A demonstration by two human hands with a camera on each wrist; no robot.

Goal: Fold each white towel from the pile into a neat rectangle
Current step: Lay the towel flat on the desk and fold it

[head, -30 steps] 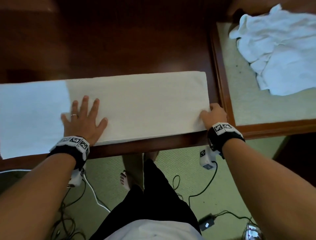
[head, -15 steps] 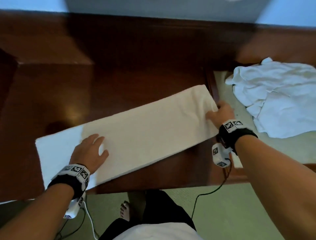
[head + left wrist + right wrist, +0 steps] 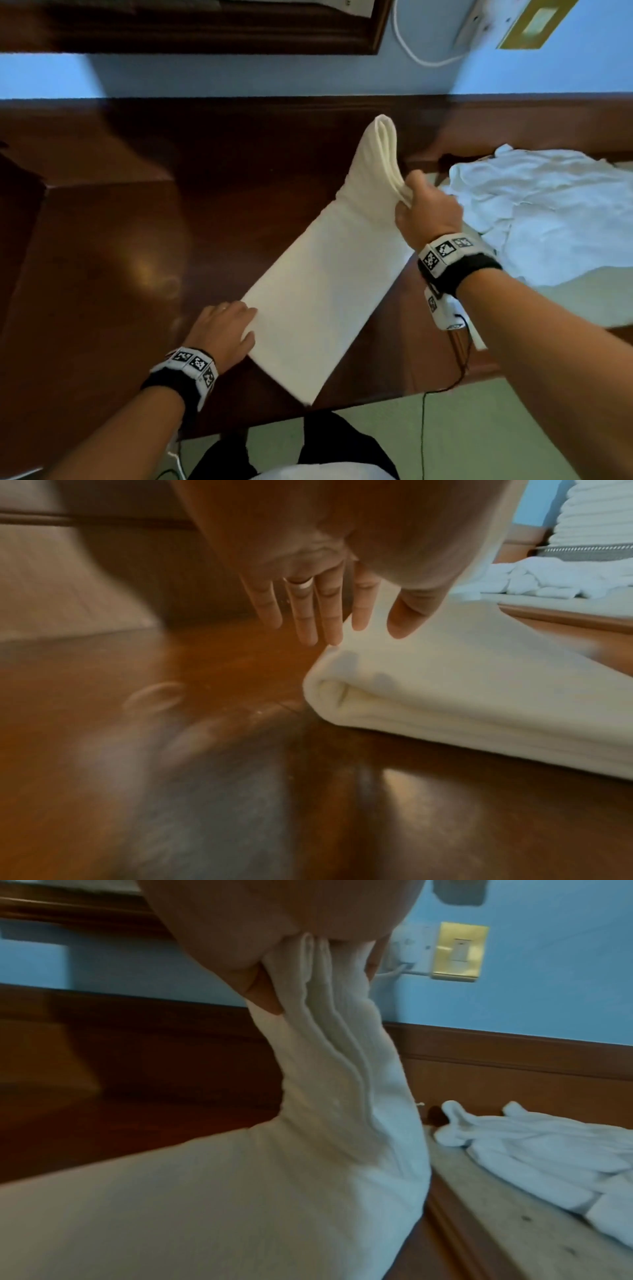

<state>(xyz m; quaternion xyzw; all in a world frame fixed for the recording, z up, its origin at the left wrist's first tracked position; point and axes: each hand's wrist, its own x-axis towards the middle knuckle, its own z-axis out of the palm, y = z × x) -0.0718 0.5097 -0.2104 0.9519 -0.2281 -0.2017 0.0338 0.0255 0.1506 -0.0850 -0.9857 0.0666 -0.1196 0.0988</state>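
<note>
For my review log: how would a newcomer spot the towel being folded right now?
On the dark wooden table, look between the two hands. It is the long folded towel, one end lifted. Unlike the crumpled pile at right, it is smooth and flat.

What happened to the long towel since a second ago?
The right hand gripped the folded towel by its far end and lifted it off the table, swinging the strip from crosswise to pointing away. The left hand moved from on top to the near end's edge, fingers straight. The towel pile stayed crumpled.
</note>
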